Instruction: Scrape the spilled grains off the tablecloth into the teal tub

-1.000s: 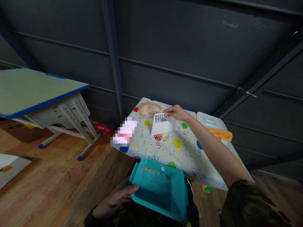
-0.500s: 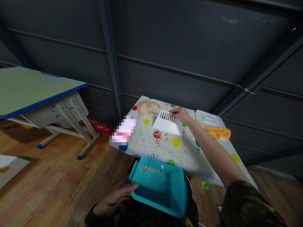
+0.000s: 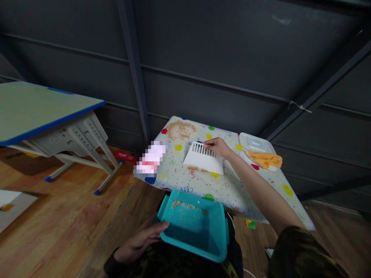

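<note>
My right hand (image 3: 218,147) grips the slotted top edge of a white plastic scraper (image 3: 203,163), which stands tilted on the patterned tablecloth (image 3: 174,175). A short row of small tan beans (image 3: 197,169) lies along the scraper's lower edge, on the side near me. Below the table edge, my left hand (image 3: 149,236) clasps the left side of a teal plastic bin (image 3: 197,231), with its thumb over the rim. Some beans (image 3: 185,205) and pale crumbs lie inside the bin along its far side. A ring of beans (image 3: 181,130) around pale powder is at the table's far left.
A white lid (image 3: 256,143) and an orange cloth (image 3: 263,159) on a white dish lie at the table's right. At the left edge is a blurred-out pinkish item (image 3: 152,158). A desk (image 3: 43,108) stands left; a dark panelled wall (image 3: 208,92) rises behind.
My right hand has drawn the scraper toward me, bringing its lower edge up to the small row of beans. My left hand and the bin have hardly moved.
</note>
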{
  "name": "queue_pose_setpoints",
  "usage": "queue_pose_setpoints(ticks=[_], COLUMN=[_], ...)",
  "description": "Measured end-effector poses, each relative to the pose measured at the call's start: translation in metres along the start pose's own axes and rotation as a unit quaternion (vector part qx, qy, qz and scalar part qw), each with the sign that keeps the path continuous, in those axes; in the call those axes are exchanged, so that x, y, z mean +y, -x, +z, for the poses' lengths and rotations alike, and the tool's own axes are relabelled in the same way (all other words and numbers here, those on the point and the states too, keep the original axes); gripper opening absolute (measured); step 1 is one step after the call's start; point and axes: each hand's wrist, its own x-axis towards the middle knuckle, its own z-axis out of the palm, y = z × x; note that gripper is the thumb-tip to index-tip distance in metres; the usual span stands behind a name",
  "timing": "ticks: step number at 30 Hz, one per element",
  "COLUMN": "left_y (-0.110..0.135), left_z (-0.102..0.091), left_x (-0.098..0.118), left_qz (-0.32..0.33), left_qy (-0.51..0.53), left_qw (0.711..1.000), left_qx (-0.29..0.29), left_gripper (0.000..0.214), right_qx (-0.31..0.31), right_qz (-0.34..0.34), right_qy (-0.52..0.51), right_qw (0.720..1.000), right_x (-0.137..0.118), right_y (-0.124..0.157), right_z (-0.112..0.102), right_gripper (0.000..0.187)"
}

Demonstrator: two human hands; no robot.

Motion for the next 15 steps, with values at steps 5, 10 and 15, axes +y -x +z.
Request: queue_pose_setpoints(ticks=[5,10,15], left_y=[0.0,-0.002,-0.005], left_z=[0.002,0.002,-0.002], left_x=[0.003,0.005,-0.002], left_qz=[-0.01,-0.023,-0.013], left_qy=[0.004,0.002,0.007], left_qw=[1.0,1.0,1.0], left_qx=[0.006,0.02,0.011], left_gripper=[0.046,0.045,0.041], right_qx=[-0.014,-0.034,-0.05], right_qz=[0.014,0.016,0.013], right_qy=[-0.026,-0.012,-0.034], right_qw=[0.999,0.999,0.998], right_x=[-0.002,-0.009,-0.017], right_y=[0.015,0.036,0.058], right_z=[0.005,0.011,0.019], right_gripper=[0.028,0.032,0.034])
